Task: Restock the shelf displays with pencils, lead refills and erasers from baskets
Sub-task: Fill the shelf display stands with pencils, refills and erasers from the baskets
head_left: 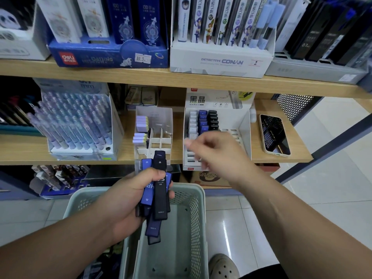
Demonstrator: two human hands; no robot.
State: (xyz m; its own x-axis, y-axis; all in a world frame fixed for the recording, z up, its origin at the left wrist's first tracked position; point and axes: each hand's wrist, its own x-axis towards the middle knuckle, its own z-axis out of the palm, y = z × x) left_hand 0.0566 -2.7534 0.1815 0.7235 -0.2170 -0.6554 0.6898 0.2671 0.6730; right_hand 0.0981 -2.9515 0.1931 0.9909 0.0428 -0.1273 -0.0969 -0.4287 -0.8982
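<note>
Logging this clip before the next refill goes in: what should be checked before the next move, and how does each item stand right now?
1. Stock in hand: the left hand grips a bundle of refill cases. Ok.
2. Room in the display box: empty slots show on its right side. Ok.
3. Right hand free to take a case: it is in front of the box but blurred. Cannot tell.
4. Basket under the bundle, should a case slip. Ok.
5. Phone on the shelf, beside the box and apart from it. Ok.
</note>
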